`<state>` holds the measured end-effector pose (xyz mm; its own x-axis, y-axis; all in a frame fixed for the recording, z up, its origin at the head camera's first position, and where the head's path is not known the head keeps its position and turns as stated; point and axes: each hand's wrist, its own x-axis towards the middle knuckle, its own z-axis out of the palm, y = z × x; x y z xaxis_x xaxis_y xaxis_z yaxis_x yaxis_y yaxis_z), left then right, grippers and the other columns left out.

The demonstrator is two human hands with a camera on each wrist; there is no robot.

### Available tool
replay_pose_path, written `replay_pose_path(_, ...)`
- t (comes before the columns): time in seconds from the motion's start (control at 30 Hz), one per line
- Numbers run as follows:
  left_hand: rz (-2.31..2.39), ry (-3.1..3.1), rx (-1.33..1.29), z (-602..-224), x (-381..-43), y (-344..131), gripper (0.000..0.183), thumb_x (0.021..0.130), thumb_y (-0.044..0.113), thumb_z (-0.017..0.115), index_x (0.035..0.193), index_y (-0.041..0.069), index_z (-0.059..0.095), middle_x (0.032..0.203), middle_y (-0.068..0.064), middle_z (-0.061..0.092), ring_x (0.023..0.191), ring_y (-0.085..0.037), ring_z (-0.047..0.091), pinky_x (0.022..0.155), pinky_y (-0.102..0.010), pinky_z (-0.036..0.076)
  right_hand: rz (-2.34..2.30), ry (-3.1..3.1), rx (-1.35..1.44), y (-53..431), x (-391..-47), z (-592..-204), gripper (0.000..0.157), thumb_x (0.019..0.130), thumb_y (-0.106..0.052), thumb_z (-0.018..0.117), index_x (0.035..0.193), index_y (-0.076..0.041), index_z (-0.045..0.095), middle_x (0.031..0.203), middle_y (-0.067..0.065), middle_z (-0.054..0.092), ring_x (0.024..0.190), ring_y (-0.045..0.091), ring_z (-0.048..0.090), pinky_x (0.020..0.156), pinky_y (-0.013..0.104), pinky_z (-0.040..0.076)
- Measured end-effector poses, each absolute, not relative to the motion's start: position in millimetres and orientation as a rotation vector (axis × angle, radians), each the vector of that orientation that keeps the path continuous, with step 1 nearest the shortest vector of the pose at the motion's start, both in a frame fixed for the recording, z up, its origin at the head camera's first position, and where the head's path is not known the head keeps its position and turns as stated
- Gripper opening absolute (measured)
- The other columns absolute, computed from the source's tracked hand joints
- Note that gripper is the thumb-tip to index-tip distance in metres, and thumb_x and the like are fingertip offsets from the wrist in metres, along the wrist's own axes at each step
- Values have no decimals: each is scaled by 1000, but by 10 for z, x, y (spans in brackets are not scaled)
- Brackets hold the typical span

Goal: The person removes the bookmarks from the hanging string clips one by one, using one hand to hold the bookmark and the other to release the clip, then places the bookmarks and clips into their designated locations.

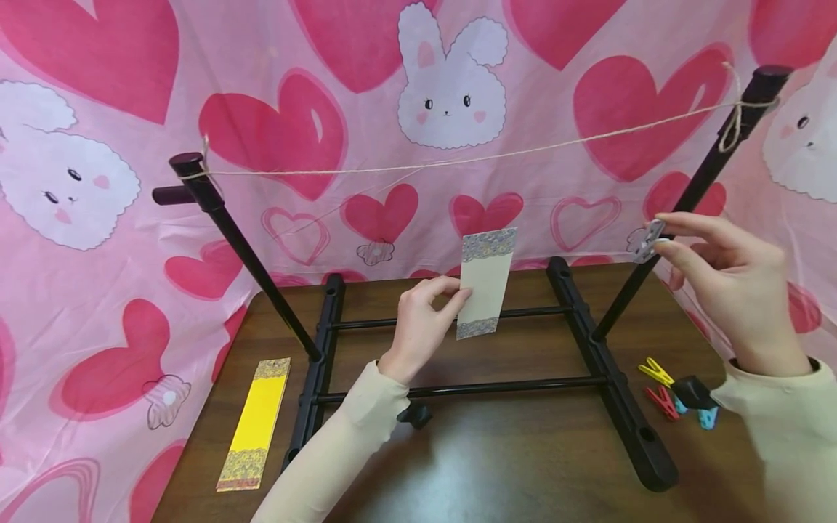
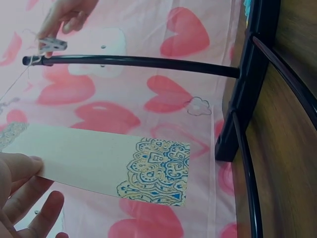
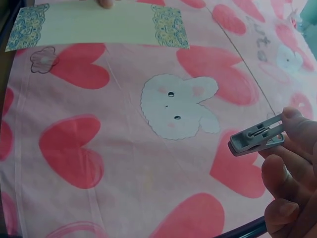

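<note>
In the head view my left hand [image 1: 428,319] pinches the left edge of a cream paper card [image 1: 485,287] with patterned bands at both ends. The card hangs upright in the air, apart from the string [image 1: 405,168] above it. The left wrist view shows the blue and gold lace pattern on the card [image 2: 94,153] closely. At the right, my right hand [image 1: 739,283] pinches a grey clothespin [image 1: 649,241] by its handle end. Its jaws look closed on nothing in the right wrist view, where the clothespin [image 3: 255,135] points left.
The string runs between two black posts [image 1: 242,247] rising from a black frame [image 1: 458,390] on the wooden table. A yellow card [image 1: 258,418] lies at the left. Several coloured clothespins [image 1: 663,402] lie right of the frame. Pink heart-patterned fabric hangs behind.
</note>
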<state>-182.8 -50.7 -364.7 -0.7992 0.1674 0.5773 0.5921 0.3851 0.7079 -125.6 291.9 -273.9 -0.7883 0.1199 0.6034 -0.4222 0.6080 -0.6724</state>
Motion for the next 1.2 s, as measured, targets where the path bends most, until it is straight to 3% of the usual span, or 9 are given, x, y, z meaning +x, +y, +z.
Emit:
replay_pose_path(0.23,-1387,-2244,-635,-3706,-1814,-596,13,93,17,80,104,9,81,96,-2,78,88,-16,68,78,-39,57,1157,-2222,242,2968,-1258,-2791,37,95,0,73,132,-5,71,109,-17,73,58,5,57,59,11,47)
replay_pose_path(0.47,-1380,-2230,-634,-3737,-1778,-694,12,94,16,80,103,10,81,99,-1,78,88,-14,68,75,-31,57,1150,-2244,225,3018,-1251,-2846,39,95,-1,73,133,-6,70,105,-18,72,57,4,56,52,13,45)
replay_pose_path(0.77,-1368,-2240,-597,-3765,-1742,-828,11,94,18,80,103,11,81,95,1,77,89,-13,68,75,-33,54,1146,-2263,203,3079,-1247,-2922,39,96,-2,73,134,-8,70,104,-20,71,57,3,56,50,15,45)
replay_pose_path(1.0,-1368,-2242,-584,-3819,-1699,-904,11,93,17,80,103,12,81,95,1,78,89,-14,69,74,-34,55,1159,-2291,169,3146,-1226,-2989,39,98,-5,72,136,-11,69,92,-18,69,57,3,53,40,27,33)
replay_pose_path(1.2,-1359,-2256,-559,-3851,-1669,-971,12,94,18,80,104,12,81,99,2,78,92,-13,69,77,-33,57,1146,-2326,147,3179,-1208,-3028,40,98,-7,72,137,-13,69,81,-19,66,57,2,52,41,25,36)
